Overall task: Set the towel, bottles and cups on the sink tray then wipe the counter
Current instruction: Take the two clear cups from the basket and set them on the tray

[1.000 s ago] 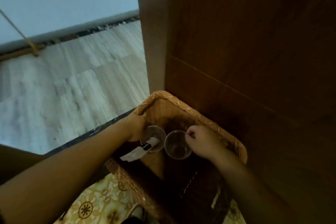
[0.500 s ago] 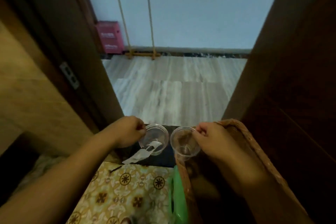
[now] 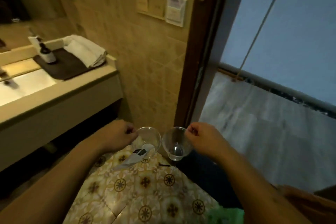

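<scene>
My left hand [image 3: 118, 137] pinches the rim of a clear plastic cup [image 3: 149, 138] with a white sachet [image 3: 135, 156] hanging out of it. My right hand [image 3: 203, 138] pinches the rim of a second clear cup [image 3: 177, 146], which is empty. Both cups hang side by side above the patterned floor. At the upper left, a dark tray [image 3: 67, 67] lies on the beige counter [image 3: 60, 89]. On the tray stand a dark bottle [image 3: 47, 54] and a folded white towel [image 3: 85, 51].
A white sink basin [image 3: 23, 85] with a tap sits at the far left, below a mirror. The tiled wall carries switches [image 3: 151, 5]. A brown door frame [image 3: 200, 51] opens onto a pale wood floor at right. Something green [image 3: 225, 214] lies at the bottom edge.
My view has swung left from the wicker basket and doorway to the bathroom counter. Both hands lifted the cups out of the basket and still hold them side by side.
</scene>
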{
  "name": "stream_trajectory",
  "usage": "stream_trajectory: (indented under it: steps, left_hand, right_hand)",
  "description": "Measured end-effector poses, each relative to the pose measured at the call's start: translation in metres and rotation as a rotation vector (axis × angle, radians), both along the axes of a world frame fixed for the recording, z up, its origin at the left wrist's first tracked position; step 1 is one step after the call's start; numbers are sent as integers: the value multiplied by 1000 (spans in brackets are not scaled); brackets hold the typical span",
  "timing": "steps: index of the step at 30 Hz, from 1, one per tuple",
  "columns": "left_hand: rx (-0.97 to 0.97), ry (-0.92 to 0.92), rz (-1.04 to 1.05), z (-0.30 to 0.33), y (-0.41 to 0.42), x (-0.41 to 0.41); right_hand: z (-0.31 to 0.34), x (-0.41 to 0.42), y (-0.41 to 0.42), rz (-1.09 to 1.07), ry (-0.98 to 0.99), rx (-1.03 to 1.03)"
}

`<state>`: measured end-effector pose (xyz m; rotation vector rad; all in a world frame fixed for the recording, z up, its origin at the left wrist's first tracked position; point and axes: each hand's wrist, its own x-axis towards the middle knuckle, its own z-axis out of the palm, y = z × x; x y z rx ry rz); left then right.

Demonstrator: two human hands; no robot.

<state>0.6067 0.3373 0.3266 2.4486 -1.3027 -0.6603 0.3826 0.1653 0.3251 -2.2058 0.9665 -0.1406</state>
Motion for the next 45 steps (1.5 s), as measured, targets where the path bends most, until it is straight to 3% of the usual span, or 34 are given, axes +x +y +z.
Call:
stream_trajectory:
  steps: [9,18,29,37,45]
  left_hand:
    - [-42,4,261,7,125,185]
    - [-73,-7,481,2,186,286]
    - [-45,64,711,-14,133,400]
    - [-112,92,954,-9,65,499]
    - [-182,151,1079,-19,35,605]
  right_hand:
    - [-1,243,74,287,14,-83]
    - [-11,373,102,436,-22,-52]
    - [-49,530,27,519,-51,31]
    - [-30,669,-57,574,-17,29]
    - [-37,768,-67,602,60,134]
